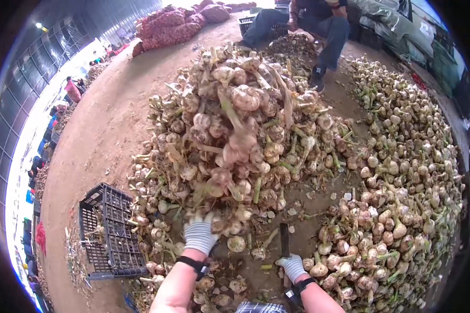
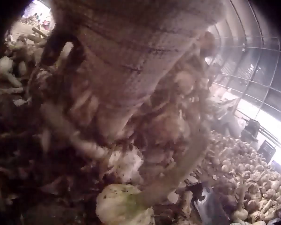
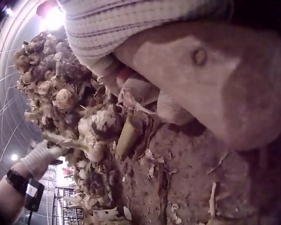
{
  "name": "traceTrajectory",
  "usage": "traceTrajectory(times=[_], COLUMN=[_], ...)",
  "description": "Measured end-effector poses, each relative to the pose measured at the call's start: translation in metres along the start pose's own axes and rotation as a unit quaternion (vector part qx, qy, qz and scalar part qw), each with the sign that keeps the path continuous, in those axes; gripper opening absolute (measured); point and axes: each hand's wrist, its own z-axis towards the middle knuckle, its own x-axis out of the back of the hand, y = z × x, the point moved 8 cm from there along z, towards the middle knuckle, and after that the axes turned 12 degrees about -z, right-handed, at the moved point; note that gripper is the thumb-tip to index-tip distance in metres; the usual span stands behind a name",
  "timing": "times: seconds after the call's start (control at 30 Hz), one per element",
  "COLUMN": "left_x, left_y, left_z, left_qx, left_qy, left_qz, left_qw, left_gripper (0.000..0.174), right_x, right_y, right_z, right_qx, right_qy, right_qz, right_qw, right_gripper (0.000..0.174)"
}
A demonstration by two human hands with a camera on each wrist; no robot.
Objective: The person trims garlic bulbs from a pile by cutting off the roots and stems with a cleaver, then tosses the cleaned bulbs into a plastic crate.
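My left hand [image 1: 200,236], in a white striped glove, reaches into the near foot of a tall heap of garlic [image 1: 240,99]. Its fingertips are lost among bulbs and stalks; I cannot tell whether they grip one. The glove [image 2: 126,51] fills the top of the left wrist view, with a garlic bulb [image 2: 119,204] below it. In my gloved right hand [image 1: 293,267] I grip a knife, its dark blade [image 1: 284,237] pointing away from me over the ground. The right wrist view shows its wooden handle [image 3: 192,70] under curled fingers [image 3: 173,108].
A black plastic crate [image 1: 112,229] lies on its side at the left. Many trimmed bulbs [image 1: 397,208] spread along the right. Beyond the heap sits another person [image 1: 318,31] by a dark crate [image 1: 248,23]. Red net sacks [image 1: 167,31] are piled at the back.
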Motion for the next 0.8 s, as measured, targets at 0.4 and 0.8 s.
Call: traceTrajectory(times=[0.4,0.8], left_x=[0.043,0.017], left_y=[0.212,0.132], left_z=[0.058,0.014], left_qx=[-0.373,-0.208], left_qy=[0.030,-0.082], left_qz=[0.098,0.088], left_qw=[0.922,0.971], left_gripper=[0.067,0.061], right_x=[0.002,0.000], right_y=[0.006,0.006], right_z=[-0.005,-0.007], right_qx=[-0.027,-0.013], right_qy=[0.003,-0.002], right_qz=[0.065,0.084], right_qw=[0.998,0.996], right_gripper=[0.020,0.011])
